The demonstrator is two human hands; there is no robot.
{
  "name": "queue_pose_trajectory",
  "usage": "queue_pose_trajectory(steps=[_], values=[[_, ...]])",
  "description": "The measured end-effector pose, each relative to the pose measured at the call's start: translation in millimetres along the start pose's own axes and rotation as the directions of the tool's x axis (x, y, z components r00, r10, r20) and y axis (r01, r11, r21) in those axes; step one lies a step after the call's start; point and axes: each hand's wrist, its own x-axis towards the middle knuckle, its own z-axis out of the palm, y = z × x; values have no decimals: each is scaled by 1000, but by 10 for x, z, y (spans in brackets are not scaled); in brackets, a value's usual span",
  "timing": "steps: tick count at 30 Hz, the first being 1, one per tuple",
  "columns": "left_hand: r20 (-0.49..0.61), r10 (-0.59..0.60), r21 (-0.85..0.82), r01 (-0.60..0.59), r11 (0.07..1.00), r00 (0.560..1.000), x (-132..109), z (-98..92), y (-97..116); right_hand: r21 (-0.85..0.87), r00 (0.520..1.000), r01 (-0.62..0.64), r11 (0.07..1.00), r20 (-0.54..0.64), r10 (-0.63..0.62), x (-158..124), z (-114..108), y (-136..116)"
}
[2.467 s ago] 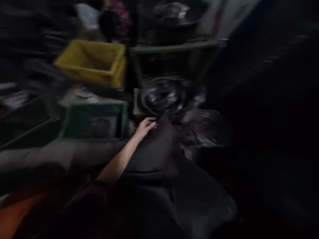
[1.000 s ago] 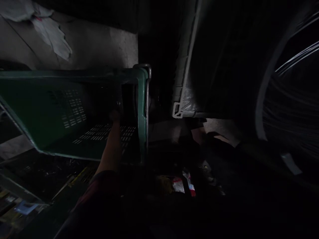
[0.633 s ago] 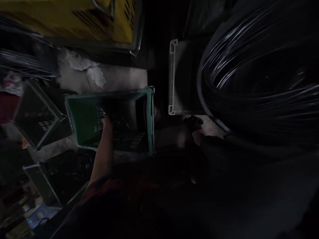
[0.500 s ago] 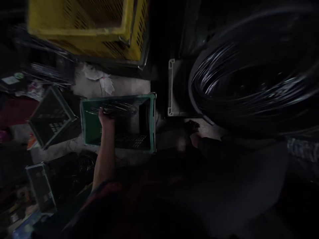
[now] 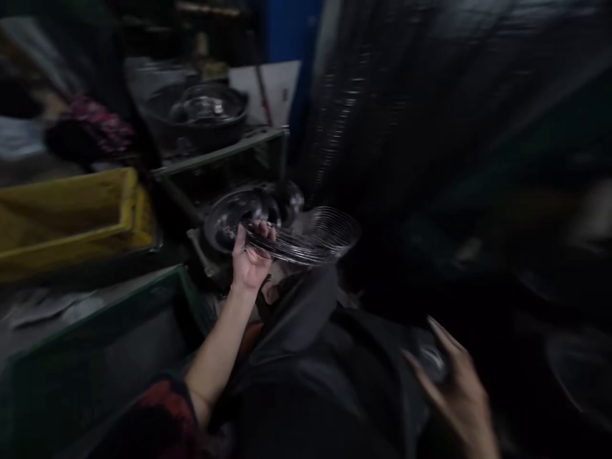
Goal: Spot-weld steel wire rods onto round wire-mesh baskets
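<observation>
Strands (image 5: 291,250) of something thin and shiny, gathered in a curved bundle, catch faint light in a dim, cluttered workspace, grasped at one end between the thumb and fingers of a person's left hand (image 5: 252,261). Half a second earlier that hand is down inside the green crate (image 5: 52,382) at lower left; now it is raised beyond the crate's right end, near the dark cloth (image 5: 306,312) at center, so the bundle appears to be lifted out and clear of the walls. The right hand (image 5: 461,389), out of view in that earlier moment, now shows at lower right, thumb and fingers parted, gripping nothing that can be made out. Ringed loops (image 5: 338,224) overlap the far end of the strands; whether they belong to the same bundle cannot be told. A yellow crate (image 5: 90,245) sits at left, while a dark basin (image 5: 191,132) rests on a stand (image 5: 229,149) behind. No brand, label or writing is legible amid the blur and shadow.
</observation>
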Motion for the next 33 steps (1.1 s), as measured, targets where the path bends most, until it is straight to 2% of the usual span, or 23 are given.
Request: queue_pose_trajectory(steps=[2, 4, 7, 9, 11, 14, 17, 19, 20, 21, 23, 24, 25, 26, 27, 28, 29, 31, 32, 33], values=[[98, -242, 90, 233, 968, 965, -374, 316, -531, 46, 996, 77, 996, -52, -75, -215, 90, 104], [150, -430, 163, 407, 899, 890, -831, 548, -1009, 137, 991, 112, 984, -86, -101, -325, 150, 205], [169, -592, 208, 559, 803, 788, -1397, 770, -1468, 311, 986, 52, 949, -165, 0, -459, 96, 370], [162, -676, 232, 638, 734, 718, -1575, 876, -1623, 410, 974, -36, 911, -191, 124, -551, 15, 487], [149, -759, 282, 708, 647, 634, -1614, 960, -1723, 505, 944, -152, 850, -180, 276, -612, -46, 616], [89, -853, 366, 779, 509, 515, -1575, 1025, -1846, 633, 855, -308, 710, -145, 499, -614, -83, 839], [-11, -908, 475, 801, 364, 419, -1568, 976, -1895, 734, 793, -386, 558, -44, 607, -564, -120, 1104], [-40, -931, 610, 747, 265, 363, -1555, 909, -1855, 778, 750, -445, 445, 52, 659, -544, -173, 1287], [-26, -934, 697, 676, 239, 357, -1527, 885, -1829, 790, 725, -474, 389, 99, 682, -541, -207, 1373], [19, -924, 786, 565, 250, 383, -1476, 875, -1814, 796, 699, -505, 335, 149, 699, -541, -245, 1450], [199, -856, 919, 211, 332, 477, -1294, 900, -1876, 798, 653, -556, 234, 245, 717, -545, -315, 1574], [317, -804, 934, -17, 357, 504, -1166, 927, -1971, 799, 630, -572, 188, 281, 724, -548, -343, 1616], [420, -763, 907, -237, 348, 491, -1023, 953, -2110, 799, 606, -584, 143, 312, 731, -553, -363, 1645], [485, -755, 855, -420, 304, 442, -876, 967, -2288, 801, 579, -591, 94, 340, 741, -562, -375, 1657], [487, -791, 806, -539, 243, 372, -736, 964, -2492, 805, 552, -593, 39, 370, 747, -575, -381, 1652], [433, -851, 785, -589, 194, 297, -614, 941, -2707, 811, 527, -585, -27, 404, 748, -591, -385, 1628], [355, -908, 792, -587, 166, 222, -518, 901, -2915, 818, 511, -566, -100, 444, 736, -607, -390, 1588], [248, -964, 839, -518, 166, 93, -405, 811, -3261, 832, 518, -493, -255, 516, 682, -619, -423, 1467], [240, -970, 854, -486, 187, 48, -379, 784, -3388, 836, 534, -440, -327, 537, 654, -605, -457, 1399], [262, -965, 849, -481, 217, 28, -361, 780, -3484, 836, 547, -382, -393, 547, 633, -571, -503, 1337]])
